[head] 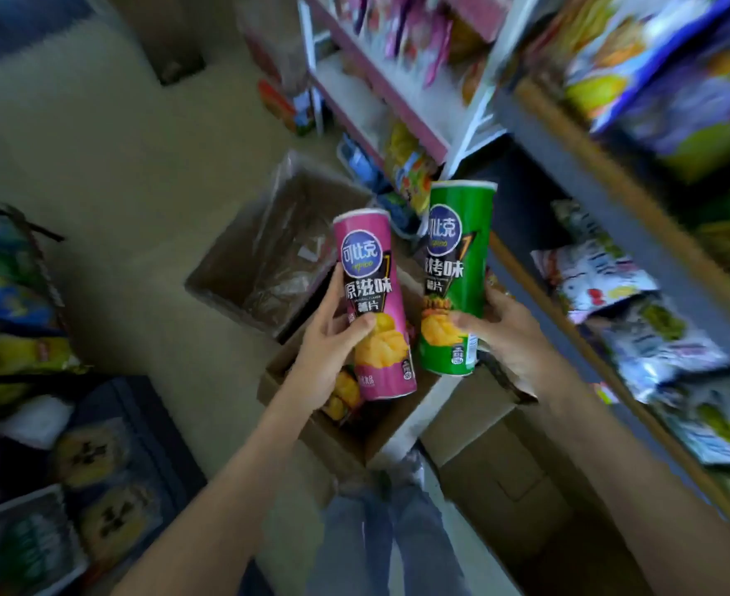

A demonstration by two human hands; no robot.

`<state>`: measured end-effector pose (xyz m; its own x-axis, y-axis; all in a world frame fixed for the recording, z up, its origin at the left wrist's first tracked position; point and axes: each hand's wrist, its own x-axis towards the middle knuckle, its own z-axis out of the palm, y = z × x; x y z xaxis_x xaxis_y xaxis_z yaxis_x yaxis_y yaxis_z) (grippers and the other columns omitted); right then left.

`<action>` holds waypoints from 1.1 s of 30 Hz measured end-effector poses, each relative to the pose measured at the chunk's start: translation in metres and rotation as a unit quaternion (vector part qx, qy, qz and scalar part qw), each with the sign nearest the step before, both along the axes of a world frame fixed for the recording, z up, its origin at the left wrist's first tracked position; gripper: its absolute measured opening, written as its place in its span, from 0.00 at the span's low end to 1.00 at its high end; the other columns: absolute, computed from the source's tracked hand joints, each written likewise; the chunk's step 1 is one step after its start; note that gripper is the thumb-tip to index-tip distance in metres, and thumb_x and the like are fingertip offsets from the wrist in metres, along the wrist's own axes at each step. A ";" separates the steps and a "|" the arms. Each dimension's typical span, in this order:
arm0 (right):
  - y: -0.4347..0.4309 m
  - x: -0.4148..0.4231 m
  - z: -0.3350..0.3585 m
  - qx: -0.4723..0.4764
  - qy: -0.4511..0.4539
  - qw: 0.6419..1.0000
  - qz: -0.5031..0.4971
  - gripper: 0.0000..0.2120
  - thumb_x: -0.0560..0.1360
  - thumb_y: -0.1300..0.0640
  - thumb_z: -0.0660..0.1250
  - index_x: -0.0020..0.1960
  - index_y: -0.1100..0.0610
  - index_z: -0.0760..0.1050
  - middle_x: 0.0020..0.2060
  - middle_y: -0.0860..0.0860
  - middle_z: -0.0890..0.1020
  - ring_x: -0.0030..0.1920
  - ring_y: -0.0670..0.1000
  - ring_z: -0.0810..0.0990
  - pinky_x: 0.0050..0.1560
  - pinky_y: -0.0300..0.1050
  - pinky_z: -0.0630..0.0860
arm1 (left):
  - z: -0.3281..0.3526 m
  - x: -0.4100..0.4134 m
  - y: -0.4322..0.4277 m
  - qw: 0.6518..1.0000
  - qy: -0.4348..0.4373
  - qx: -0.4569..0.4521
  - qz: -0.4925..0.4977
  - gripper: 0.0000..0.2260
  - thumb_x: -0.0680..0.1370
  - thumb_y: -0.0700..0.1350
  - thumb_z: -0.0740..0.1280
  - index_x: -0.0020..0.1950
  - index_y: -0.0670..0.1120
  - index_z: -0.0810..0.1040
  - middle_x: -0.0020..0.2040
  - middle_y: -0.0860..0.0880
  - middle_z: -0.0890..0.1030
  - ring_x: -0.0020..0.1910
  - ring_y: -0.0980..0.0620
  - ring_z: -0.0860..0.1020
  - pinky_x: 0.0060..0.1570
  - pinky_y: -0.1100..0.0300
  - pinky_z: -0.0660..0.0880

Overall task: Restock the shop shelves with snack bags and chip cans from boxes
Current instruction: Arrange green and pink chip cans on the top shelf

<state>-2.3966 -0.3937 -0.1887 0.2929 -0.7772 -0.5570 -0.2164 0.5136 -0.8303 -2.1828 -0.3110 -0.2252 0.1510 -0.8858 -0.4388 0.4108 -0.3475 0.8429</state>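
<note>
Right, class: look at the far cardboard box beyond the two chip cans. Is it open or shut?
Open. The far cardboard box has no flaps across its top; its brown inside and clear plastic show.

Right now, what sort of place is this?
Likely a small snack shop: shelves packed with snack bags, an open cardboard box on the floor, plus a pink can and a green can held up.

The scene was taken in by a single wide-angle camera worn on the head, aimed forward and steeply down. The left hand (328, 350) with the pink can (371, 303) and the right hand (518, 337) with the green can (457, 273) were framed close, near the centre. Beneath the hands an open box (311, 428) was caught. To the right of the right hand, shelves (569, 174) were rendered blurred and bent.
</note>
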 end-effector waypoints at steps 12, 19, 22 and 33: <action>0.108 -0.155 0.269 -0.241 -0.030 0.966 -0.087 0.24 0.66 0.54 0.73 0.61 0.48 0.75 0.54 0.47 0.84 0.55 0.47 0.82 0.53 0.42 0.79 | 0.258 -0.138 0.009 0.942 -0.042 -0.233 -0.237 0.33 0.71 0.46 0.74 0.68 0.71 0.65 0.66 0.59 0.76 0.64 0.54 0.75 0.63 0.52 0.74; 0.208 -0.278 0.359 -0.360 -0.062 0.913 -0.181 0.31 0.75 0.60 0.69 0.73 0.42 0.62 0.61 0.44 0.80 0.61 0.47 0.78 0.55 0.43 0.76 | 0.357 -0.279 0.071 0.888 -0.029 -0.352 -0.294 0.37 0.68 0.46 0.78 0.67 0.73 0.64 0.68 0.58 0.75 0.62 0.57 0.77 0.53 0.61 0.76; 0.244 -0.312 0.396 -0.410 -0.037 0.888 -0.205 0.35 0.70 0.58 0.73 0.72 0.42 0.62 0.61 0.39 0.79 0.61 0.42 0.77 0.58 0.41 0.76 | 0.396 -0.325 0.094 0.863 -0.020 -0.392 -0.317 0.37 0.68 0.44 0.76 0.67 0.72 0.64 0.65 0.59 0.78 0.61 0.57 0.78 0.52 0.61 0.77; 0.292 -0.397 0.491 -0.505 -0.018 0.808 -0.304 0.33 0.63 0.58 0.76 0.65 0.50 0.71 0.52 0.50 0.84 0.50 0.51 0.82 0.49 0.47 0.80 | 0.519 -0.425 0.095 0.779 0.006 -0.505 -0.372 0.40 0.63 0.46 0.77 0.68 0.70 0.63 0.59 0.59 0.81 0.56 0.57 0.81 0.48 0.62 0.77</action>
<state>-2.7932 -0.1019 0.3018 -0.3114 -0.8363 0.4513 -0.1459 -0.4272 -0.8923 -2.6082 -0.2163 0.2941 -0.5679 -0.6209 0.5403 0.4214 0.3445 0.8389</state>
